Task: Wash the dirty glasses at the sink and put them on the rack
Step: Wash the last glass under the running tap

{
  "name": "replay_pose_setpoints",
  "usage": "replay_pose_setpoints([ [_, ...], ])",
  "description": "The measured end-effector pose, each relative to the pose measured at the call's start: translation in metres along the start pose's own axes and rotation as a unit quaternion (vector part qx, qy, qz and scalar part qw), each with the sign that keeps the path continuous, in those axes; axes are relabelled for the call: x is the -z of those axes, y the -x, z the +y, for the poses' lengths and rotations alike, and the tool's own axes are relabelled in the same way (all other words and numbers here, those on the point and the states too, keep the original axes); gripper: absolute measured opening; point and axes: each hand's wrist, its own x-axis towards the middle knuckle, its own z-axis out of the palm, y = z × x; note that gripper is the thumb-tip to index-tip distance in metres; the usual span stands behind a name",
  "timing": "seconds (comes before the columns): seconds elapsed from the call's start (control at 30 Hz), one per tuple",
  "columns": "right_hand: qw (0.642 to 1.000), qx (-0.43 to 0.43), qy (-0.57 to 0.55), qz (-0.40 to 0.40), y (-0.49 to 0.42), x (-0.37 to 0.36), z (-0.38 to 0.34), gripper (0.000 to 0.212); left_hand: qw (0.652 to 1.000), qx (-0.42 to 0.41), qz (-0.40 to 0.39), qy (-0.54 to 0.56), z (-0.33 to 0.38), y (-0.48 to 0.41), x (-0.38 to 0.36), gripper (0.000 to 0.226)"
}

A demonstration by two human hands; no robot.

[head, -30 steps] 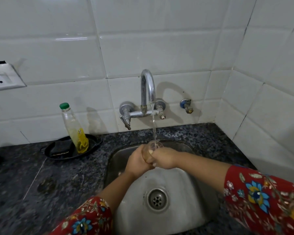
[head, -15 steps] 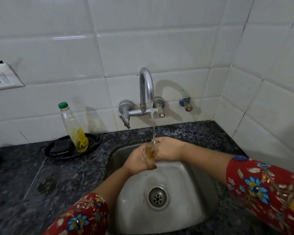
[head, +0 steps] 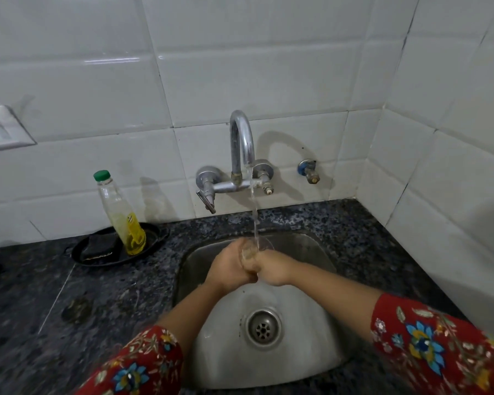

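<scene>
Under the tap (head: 241, 143), both hands are wrapped around the glass (head: 253, 253), the left hand (head: 230, 266) and right hand (head: 274, 267) each closed on it; half a second ago the right hand rode higher over the rim, so rinsing seems near its end. Left of the tap a bottle (head: 123, 215) stands in a black dish (head: 154, 240) on the worktop (head: 35, 295); no rack is in view, and nothing blocks the sink (head: 311, 246).

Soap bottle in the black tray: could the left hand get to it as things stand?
Probably yes. The soap bottle stands upright on the left hand's own side with bare counter between, but that hand is wrapped around the glass, so it must let go first.
</scene>
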Motion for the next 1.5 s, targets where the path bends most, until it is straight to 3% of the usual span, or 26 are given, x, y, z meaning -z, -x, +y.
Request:
replay_pose_setpoints([
  [0.03,0.99,-0.016,-0.143,0.002,0.002,-0.003,-0.007,0.029,1.0,0.012,0.002,-0.021,-0.002,0.003,0.001,0.05],
  [0.1,0.921,-0.054,-0.386,0.013,0.008,-0.011,-0.015,0.03,0.992,0.0,-0.003,-0.125,-0.009,0.009,0.005,0.06],
  [0.23,0.758,-0.13,-0.639,0.016,0.017,-0.031,-0.018,0.03,0.912,-0.038,-0.05,-0.406,-0.02,0.02,0.015,0.061],
  [0.3,0.687,-0.166,-0.708,-0.009,0.021,-0.039,-0.017,0.027,0.878,-0.046,-0.076,-0.471,-0.024,0.024,0.017,0.059],
  [0.47,0.565,-0.233,-0.791,-0.03,0.03,-0.06,-0.003,0.023,0.812,-0.078,-0.088,-0.571,-0.026,0.025,0.017,0.058],
  [0.6,0.47,-0.233,-0.851,0.001,0.028,-0.064,-0.003,0.023,0.801,-0.095,-0.096,-0.583,-0.026,0.02,0.016,0.058],
  [0.63,0.485,-0.212,-0.848,0.012,0.027,-0.063,-0.005,0.023,0.812,-0.096,-0.094,-0.568,-0.025,0.018,0.017,0.058],
  [0.67,0.538,-0.184,-0.822,0.032,0.025,-0.061,-0.005,0.022,0.834,-0.087,-0.093,-0.537,-0.027,0.014,0.018,0.059],
  [0.73,0.715,-0.094,-0.686,0.095,0.024,-0.052,-0.008,0.022,0.908,-0.045,-0.109,-0.402,-0.032,0.004,0.022,0.065],
  [0.8,0.889,0.066,-0.436,0.123,0.022,-0.038,0.0,0.034,0.971,0.006,-0.147,-0.188,-0.037,-0.004,0.026,0.072],
  [0.83,0.946,0.153,-0.267,0.101,0.017,-0.031,0.008,0.044,0.981,0.003,-0.163,-0.101,-0.038,-0.007,0.025,0.073],
  [0.87,0.969,0.224,-0.074,0.07,0.011,-0.02,0.016,0.051,0.986,-0.002,-0.162,-0.039,-0.04,-0.011,0.022,0.076],
  [0.9,0.951,0.283,0.111,0.048,0.002,-0.011,0.025,0.055,0.987,-0.003,-0.161,-0.005,-0.039,-0.013,0.018,0.079],
  [0.93,0.91,0.317,0.265,0.032,-0.008,-0.003,0.031,0.053,0.986,-0.001,-0.164,0.016,-0.036,-0.014,0.014,0.081],
  [1.0,0.856,0.28,0.434,-0.004,-0.019,0.01,0.031,0.036,0.984,0.006,-0.158,0.086,-0.031,-0.018,0.004,0.086],
  [1.03,0.863,0.238,0.445,-0.012,-0.02,0.015,0.027,0.029,0.982,0.002,-0.137,0.127,-0.029,-0.019,-0.001,0.084],
  [1.13,0.949,0.096,0.297,-0.047,-0.02,0.015,0.012,0.019,0.989,-0.018,-0.021,0.144,-0.021,-0.016,-0.012,0.052],
  [1.2,0.951,0.098,0.292,-0.039,-0.019,0.016,0.012,0.02,0.992,-0.026,0.025,0.117,-0.016,-0.015,-0.011,0.043],
  [1.23,0.938,0.123,0.323,-0.031,-0.018,0.021,0.015,0.02,0.99,-0.029,0.01,0.137,-0.015,-0.015,-0.009,0.045],
  [1.3,0.89,0.22,0.398,-0.008,-0.014,0.033,0.022,0.017,0.981,-0.044,-0.085,0.168,-0.017,-0.016,-0.001,0.059],
  [1.37,0.867,0.303,0.393,0.032,-0.007,0.044,0.021,0.013,0.98,-0.05,-0.13,0.143,-0.021,-0.02,0.004,0.068],
  [1.4,0.872,0.292,0.392,0.039,-0.004,0.045,0.016,0.012,0.981,-0.041,-0.115,0.151,-0.02,-0.02,0.001,0.063],
  [1.5,0.936,0.105,0.334,-0.04,-0.003,0.036,0.0,0.015,0.993,-0.012,0.037,0.113,-0.008,-0.016,-0.011,0.04],
])
